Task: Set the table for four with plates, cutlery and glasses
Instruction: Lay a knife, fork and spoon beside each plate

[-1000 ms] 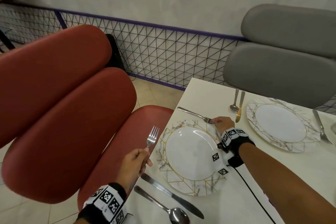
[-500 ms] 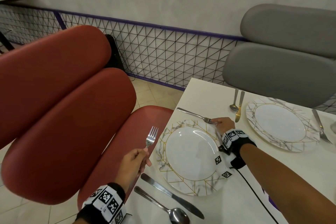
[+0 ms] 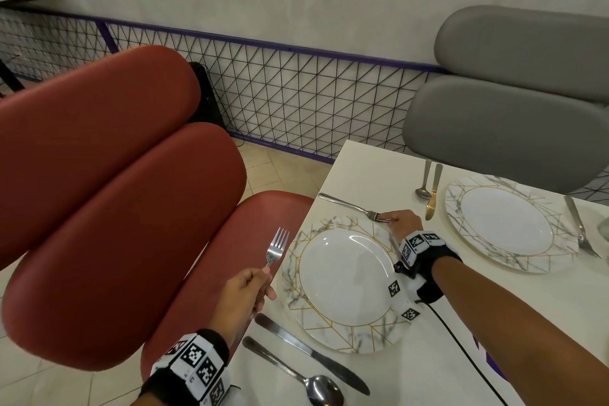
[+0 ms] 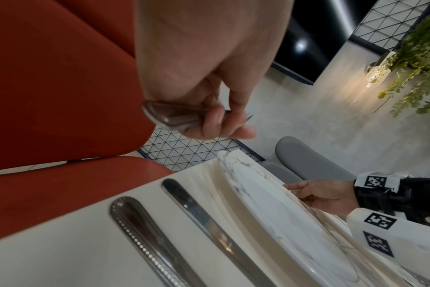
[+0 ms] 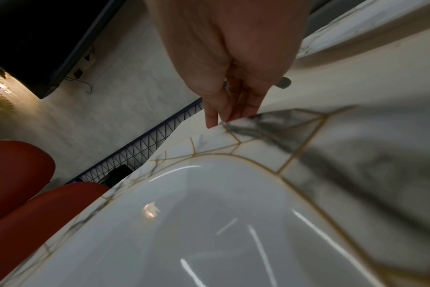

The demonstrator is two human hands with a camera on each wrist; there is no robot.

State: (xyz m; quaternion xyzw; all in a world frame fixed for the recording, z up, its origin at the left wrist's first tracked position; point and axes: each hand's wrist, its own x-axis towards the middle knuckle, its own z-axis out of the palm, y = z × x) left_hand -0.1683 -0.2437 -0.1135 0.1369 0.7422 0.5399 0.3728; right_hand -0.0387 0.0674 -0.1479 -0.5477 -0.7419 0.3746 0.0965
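Fork (image 3: 351, 207) lies flat on the table (image 3: 362, 171) just beyond the near plate (image 3: 342, 277), long axis diagonal: handle toward the table's far-left corner, tines toward the person's right hand (image 3: 403, 221). R hand's fingertips (image 5: 212, 120) pinch the tine end at the plate's rim. To finish well, I'd say swing it parallel w/ the plate's side, tines away from the red chair (image 3: 108, 208), w/o nudging the plate. Second fork (image 3: 276, 245) is held in the air by the left hand (image 3: 244, 293), fingers curled round its handle, tines up, off the table edge. Knife (image 3: 309, 353) & spoon (image 3: 293, 372) lie beside the plate's near rim.
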